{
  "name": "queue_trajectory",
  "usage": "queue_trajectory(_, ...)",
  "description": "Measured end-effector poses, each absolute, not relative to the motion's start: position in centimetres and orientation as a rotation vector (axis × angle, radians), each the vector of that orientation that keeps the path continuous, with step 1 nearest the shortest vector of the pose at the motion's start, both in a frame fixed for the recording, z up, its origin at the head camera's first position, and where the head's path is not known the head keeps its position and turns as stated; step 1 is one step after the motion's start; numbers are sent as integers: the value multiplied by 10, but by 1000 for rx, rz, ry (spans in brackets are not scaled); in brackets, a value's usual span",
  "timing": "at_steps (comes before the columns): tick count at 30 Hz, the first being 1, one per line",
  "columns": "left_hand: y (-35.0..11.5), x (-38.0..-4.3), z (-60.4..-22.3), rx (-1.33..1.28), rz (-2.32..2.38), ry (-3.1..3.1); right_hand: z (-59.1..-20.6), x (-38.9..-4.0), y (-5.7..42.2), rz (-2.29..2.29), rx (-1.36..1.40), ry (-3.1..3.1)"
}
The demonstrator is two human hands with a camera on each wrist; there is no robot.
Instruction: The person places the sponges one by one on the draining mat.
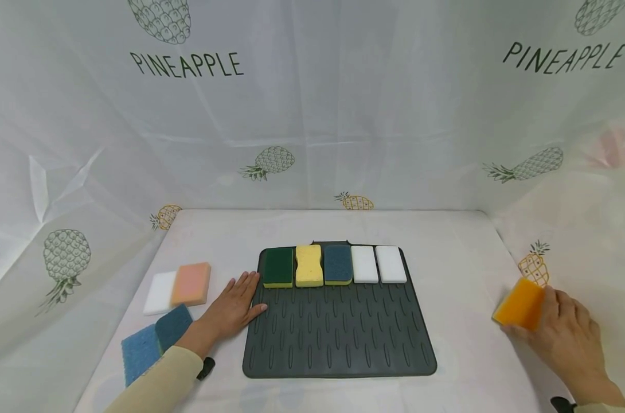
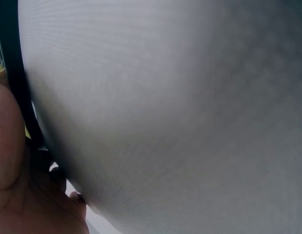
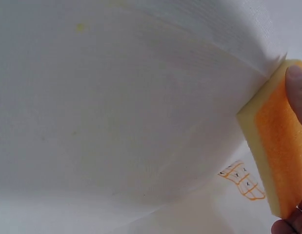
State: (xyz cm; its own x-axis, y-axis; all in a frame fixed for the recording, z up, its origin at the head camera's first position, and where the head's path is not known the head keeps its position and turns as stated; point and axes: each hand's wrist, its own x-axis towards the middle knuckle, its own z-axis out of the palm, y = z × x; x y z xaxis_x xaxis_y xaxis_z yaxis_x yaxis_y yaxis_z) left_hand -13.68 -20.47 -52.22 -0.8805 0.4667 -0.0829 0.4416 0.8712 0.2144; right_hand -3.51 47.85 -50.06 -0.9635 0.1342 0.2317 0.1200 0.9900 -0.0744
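Note:
My right hand (image 1: 567, 332) pinches an orange sponge (image 1: 520, 305) between thumb and fingers at the far right. In the right wrist view the sponge (image 3: 282, 146) shows an orange face and a pale yellow side. With straight fingers, my left hand (image 1: 235, 307) rests at the left edge of a dark grey mat (image 1: 338, 338). Along the mat's top stand a dark green sponge (image 1: 278, 267), a yellow sponge (image 1: 309, 265), a dark blue sponge (image 1: 338, 264) and two white sponges (image 1: 364, 264) in a row. The left wrist view shows mostly a blurred grey surface and part of the hand.
Left of the mat lie a white sponge (image 1: 159, 293), a peach sponge (image 1: 191, 284), a dark blue pad (image 1: 172, 326) and a lighter blue pad (image 1: 139, 353), the two pads partly behind my left forearm. A pineapple-print sheet (image 1: 312, 103) walls the table's back and sides.

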Motion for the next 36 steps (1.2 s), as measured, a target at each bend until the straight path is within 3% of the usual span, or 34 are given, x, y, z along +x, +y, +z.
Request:
queue_trajectory(17,-206,-135,-523,701,286,2910,-505,-50,468,48,-200,-2924)
queue_trajectory(36,-205,-138,-524,680,282,2898,-501,-106,425,73,287,-2558)
